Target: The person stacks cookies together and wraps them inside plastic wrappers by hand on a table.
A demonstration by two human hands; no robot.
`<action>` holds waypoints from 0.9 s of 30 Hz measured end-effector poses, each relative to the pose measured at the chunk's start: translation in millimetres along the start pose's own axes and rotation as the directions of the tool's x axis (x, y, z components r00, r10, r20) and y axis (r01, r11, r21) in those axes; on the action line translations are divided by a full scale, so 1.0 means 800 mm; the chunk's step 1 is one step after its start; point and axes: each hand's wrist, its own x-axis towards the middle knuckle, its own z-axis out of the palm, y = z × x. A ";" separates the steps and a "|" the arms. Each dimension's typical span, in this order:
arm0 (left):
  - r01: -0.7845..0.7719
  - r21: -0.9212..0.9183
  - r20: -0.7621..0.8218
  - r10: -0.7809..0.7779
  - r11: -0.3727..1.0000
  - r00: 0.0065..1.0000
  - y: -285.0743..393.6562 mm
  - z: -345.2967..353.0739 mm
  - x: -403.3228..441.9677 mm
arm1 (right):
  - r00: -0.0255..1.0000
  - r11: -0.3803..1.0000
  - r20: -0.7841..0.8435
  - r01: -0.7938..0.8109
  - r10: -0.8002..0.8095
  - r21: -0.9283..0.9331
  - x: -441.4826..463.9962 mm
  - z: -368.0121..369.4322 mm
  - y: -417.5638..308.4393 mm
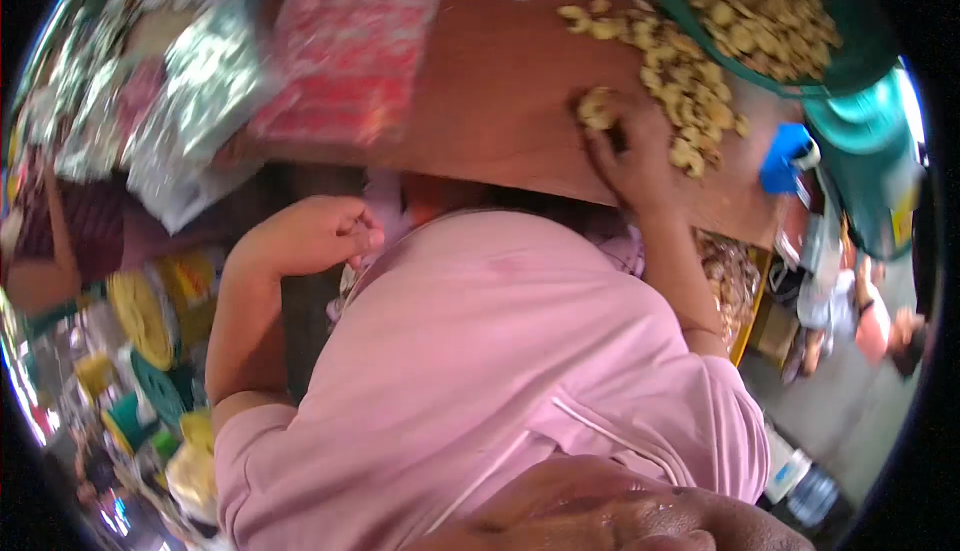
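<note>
My right hand (638, 146) rests at the wooden table (500, 81), its fingers curled around a few yellow-brown curved pieces (597, 109). Their exact kind is unclear; they look like dried slices or chips. Just beyond and beside that hand, a loose pile of the same pieces (690, 96) lies on the tabletop. A green basin (690, 36) at the upper right holds many more. My left hand (335, 236) hangs in front of the table edge, near my waist, with fingers bent inward. Whatever may be inside them is hidden.
Red-and-white printed plastic packaging (350, 51) lies on the table's left, beside clear plastic bags (205, 81). A blue object (785, 158) stands by the right edge. Below are bagged goods (730, 286). Another person (870, 321) is at the far right; yellow and green containers (145, 316) stand left.
</note>
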 end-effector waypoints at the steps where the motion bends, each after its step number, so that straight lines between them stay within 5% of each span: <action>1: -0.122 -0.041 -0.044 0.120 0.992 0.992 0.021 -0.010 0.012 | 1.000 0.999 -0.022 -0.011 0.010 -0.048 -0.001 -0.004 -0.008; 3: -0.378 -0.029 -0.156 0.369 0.925 0.916 0.056 -0.029 0.048 | 0.998 0.992 -0.055 -0.032 0.026 -0.121 -0.006 -0.010 -0.016; 5: -0.653 0.075 -0.439 0.612 0.754 0.657 0.104 -0.029 0.100 | 0.987 0.976 -0.140 -0.101 0.075 -0.194 -0.001 -0.017 0.009; 9: -0.966 -0.002 -0.740 0.649 0.258 0.175 0.196 -0.010 0.223 | 0.900 0.889 -0.215 -0.418 0.379 -0.185 0.043 -0.036 0.098; 12: -0.944 0.064 -0.783 0.603 0.324 0.154 0.217 0.016 0.295 | 0.813 0.788 -0.255 -0.575 0.523 -0.218 0.085 -0.055 0.150; 14: -0.937 0.075 -0.699 0.688 0.342 0.195 0.213 0.014 0.300 | 0.885 0.772 -0.055 -0.432 0.463 -0.467 0.091 -0.033 0.244; 21: -0.904 -0.179 -0.809 0.464 0.389 0.360 0.205 -0.007 0.313 | 0.785 0.682 0.065 -0.490 0.616 -0.543 0.115 -0.042 0.185; 24: -0.895 -0.238 -0.813 0.427 0.378 0.396 0.205 -0.010 0.320 | 0.827 0.766 -0.095 -0.552 0.554 -0.330 0.114 -0.054 0.167; 27: -0.888 -0.305 -0.795 0.421 0.345 0.437 0.206 -0.008 0.325 | 0.897 0.895 -0.037 -0.441 0.440 -0.067 0.103 -0.045 0.178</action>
